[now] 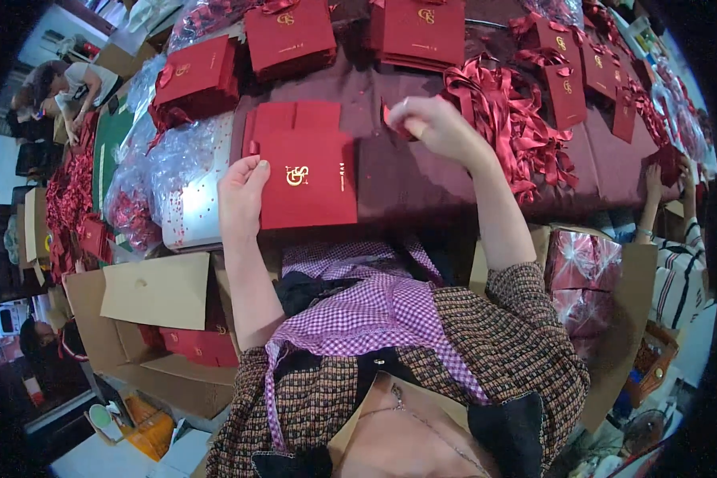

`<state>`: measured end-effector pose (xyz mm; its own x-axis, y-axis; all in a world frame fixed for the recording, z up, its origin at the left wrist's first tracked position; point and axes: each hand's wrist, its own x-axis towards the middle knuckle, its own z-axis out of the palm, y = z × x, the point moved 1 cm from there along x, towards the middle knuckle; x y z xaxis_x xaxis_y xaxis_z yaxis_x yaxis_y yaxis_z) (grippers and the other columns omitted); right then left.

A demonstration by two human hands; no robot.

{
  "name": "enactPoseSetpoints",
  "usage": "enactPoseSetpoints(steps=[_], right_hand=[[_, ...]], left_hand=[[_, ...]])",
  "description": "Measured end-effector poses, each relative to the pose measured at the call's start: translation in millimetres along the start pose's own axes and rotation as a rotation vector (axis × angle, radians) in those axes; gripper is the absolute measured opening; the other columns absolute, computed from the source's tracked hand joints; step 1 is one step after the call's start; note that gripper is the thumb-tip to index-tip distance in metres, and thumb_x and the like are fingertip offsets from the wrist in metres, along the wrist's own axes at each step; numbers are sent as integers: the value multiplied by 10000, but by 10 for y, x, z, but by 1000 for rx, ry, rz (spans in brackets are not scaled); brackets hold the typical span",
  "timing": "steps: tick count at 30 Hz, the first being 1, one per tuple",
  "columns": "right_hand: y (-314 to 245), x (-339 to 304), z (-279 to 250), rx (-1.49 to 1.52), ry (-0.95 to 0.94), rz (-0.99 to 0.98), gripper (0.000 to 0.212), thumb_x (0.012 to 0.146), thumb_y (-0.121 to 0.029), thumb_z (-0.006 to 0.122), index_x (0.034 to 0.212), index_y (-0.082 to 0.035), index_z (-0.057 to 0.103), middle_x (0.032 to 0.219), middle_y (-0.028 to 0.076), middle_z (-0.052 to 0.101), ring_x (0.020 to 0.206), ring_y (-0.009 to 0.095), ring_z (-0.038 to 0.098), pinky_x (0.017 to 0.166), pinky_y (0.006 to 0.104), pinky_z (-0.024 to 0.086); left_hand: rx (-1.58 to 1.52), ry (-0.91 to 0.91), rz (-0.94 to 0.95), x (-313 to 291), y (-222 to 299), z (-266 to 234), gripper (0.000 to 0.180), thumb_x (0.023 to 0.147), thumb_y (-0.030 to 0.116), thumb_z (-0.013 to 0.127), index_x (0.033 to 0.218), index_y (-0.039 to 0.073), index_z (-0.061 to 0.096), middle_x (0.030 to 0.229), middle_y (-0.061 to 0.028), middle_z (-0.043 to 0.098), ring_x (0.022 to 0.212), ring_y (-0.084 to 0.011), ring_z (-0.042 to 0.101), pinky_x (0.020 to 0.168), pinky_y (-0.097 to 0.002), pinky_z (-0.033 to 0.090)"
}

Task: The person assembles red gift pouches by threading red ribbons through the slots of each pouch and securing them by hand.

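Observation:
A flat red paper gift bag [309, 195] with gold print lies sideways at the table's near edge. My left hand [243, 191] pinches its left edge, thumb on top, beside a short loop of red ribbon [253, 148]. Under it, other red bags [291, 117] stick out on the far side. Raised over the cloth to the right, my right hand [434, 127] is closed, slightly smeared, with a bit of red ribbon [387, 114] showing at its fingertips. A heap of loose satin ribbons [502, 119] lies just right of that hand.
Stacks of red bags [291, 36] line the table's far side. Clear plastic bags [179, 159] lie at left. Open cartons [155, 342] with red bags and wrapped red packs [585, 271] flank my lap. Another person's hands [669, 179] work at far right.

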<state>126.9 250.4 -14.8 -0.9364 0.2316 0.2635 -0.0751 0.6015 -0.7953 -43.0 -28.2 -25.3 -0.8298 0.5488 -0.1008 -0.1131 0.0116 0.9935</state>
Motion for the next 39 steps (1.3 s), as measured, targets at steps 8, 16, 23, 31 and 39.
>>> enactPoseSetpoints(steps=[8, 16, 23, 31, 39], right_hand=[[129, 255, 371, -685, 181, 176, 321, 834, -330, 606, 908, -19, 622, 912, 178, 644, 919, 357, 600, 800, 479, 427], [-229, 310, 356, 196, 150, 277, 119, 871, -96, 626, 963, -24, 603, 860, 45, 639, 752, 129, 576, 685, 295, 486], [-560, 253, 677, 283, 57, -27, 187, 867, -114, 636, 1019, -8, 621, 948, 25, 645, 856, 97, 568, 763, 247, 458], [-496, 340, 932, 66, 183, -234, 120, 804, -51, 649, 903, -2, 602, 891, 113, 644, 831, 257, 622, 720, 341, 469], [-627, 296, 973, -142, 282, -315, 44, 829, -95, 576, 833, -52, 566, 830, 90, 624, 847, 268, 596, 807, 398, 376]], left_hand=[[26, -96, -15, -22, 32, 123, 216, 889, 64, 574, 1074, -48, 592, 939, -68, 659, 834, -94, 599, 749, -225, 476], [14, -76, -24, -66, 39, 154, 285, 859, 30, 594, 1128, -63, 579, 957, -68, 655, 848, -90, 589, 755, -223, 473], [24, -99, 77, -93, 77, 240, 263, 862, 17, 588, 1117, -48, 590, 924, -34, 645, 816, -68, 571, 732, -210, 461], [43, -103, 97, -136, 158, 347, 236, 861, 20, 591, 1090, -36, 608, 868, -15, 645, 776, -52, 557, 707, -199, 450], [323, -24, 172, -180, 190, 382, 266, 862, 21, 608, 1119, -43, 592, 879, -15, 635, 774, -50, 551, 716, -194, 449]])
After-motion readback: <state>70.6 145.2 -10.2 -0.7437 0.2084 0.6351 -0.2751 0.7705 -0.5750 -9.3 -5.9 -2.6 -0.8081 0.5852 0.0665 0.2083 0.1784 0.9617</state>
